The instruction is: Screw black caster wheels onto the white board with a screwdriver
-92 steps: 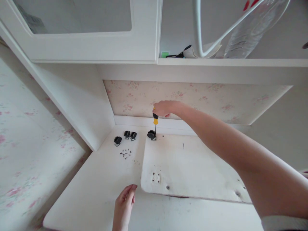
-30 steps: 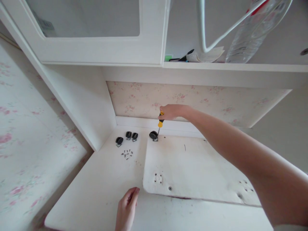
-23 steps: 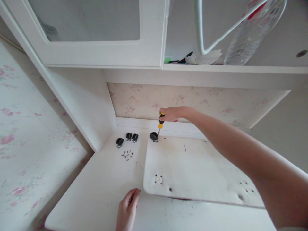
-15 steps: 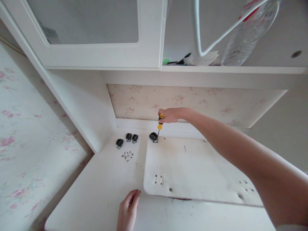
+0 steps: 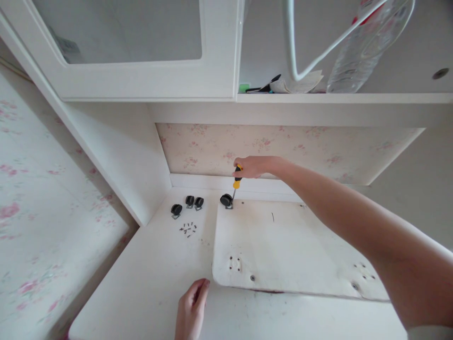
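My right hand (image 5: 249,166) is closed round a yellow-and-black screwdriver (image 5: 236,180), held nearly upright with its tip down at a black caster wheel (image 5: 225,200) on the far left corner of a white board (image 5: 283,250). The board lies flat on the white desk (image 5: 152,274). My left hand (image 5: 191,309) rests flat on the desk just off the board's near left corner, fingers stretched out and holding nothing.
Three loose black casters (image 5: 187,204) and a small heap of dark screws (image 5: 187,229) lie on the desk left of the board. A shelf (image 5: 339,97) above carries a clear bottle (image 5: 364,45), papers and a white wire frame. Flowered wallpaper backs the desk.
My right hand has stayed on the screwdriver at the caster, with the handle tilting slightly from upright. My left hand has barely shifted. The view has drifted a little.
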A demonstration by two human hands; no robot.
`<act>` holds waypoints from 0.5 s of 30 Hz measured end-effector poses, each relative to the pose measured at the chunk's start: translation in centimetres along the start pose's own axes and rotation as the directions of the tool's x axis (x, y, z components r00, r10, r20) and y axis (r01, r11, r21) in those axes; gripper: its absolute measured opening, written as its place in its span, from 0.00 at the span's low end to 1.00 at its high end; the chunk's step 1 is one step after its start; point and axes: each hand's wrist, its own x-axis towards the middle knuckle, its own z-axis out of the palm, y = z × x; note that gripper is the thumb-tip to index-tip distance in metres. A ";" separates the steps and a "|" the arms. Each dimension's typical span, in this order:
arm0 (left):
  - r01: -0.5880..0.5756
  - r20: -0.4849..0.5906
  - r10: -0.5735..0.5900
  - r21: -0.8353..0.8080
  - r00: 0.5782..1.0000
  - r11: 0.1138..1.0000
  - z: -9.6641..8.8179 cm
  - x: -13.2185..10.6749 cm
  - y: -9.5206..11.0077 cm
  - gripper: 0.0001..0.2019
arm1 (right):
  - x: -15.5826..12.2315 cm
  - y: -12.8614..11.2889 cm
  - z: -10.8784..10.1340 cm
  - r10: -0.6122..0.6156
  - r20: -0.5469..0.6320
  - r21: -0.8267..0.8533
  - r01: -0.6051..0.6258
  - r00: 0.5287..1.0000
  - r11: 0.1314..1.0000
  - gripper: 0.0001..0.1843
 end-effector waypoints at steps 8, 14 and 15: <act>-0.003 -0.005 0.003 -0.006 1.000 1.000 0.0 -0.2 0.2 0.25 | 0.3 0.4 0.5 0.011 -0.024 -0.002 -0.011 1.000 1.000 0.31; 0.050 -0.011 -0.052 -0.093 0.999 0.994 0.1 -0.1 0.2 0.26 | -0.1 0.6 0.8 0.019 -0.033 -0.025 -0.020 0.999 0.999 0.29; 0.064 -0.006 -0.066 -0.133 0.998 0.989 0.1 0.0 0.4 0.27 | 0.0 0.7 0.9 0.034 -0.030 -0.040 -0.035 0.999 0.999 0.30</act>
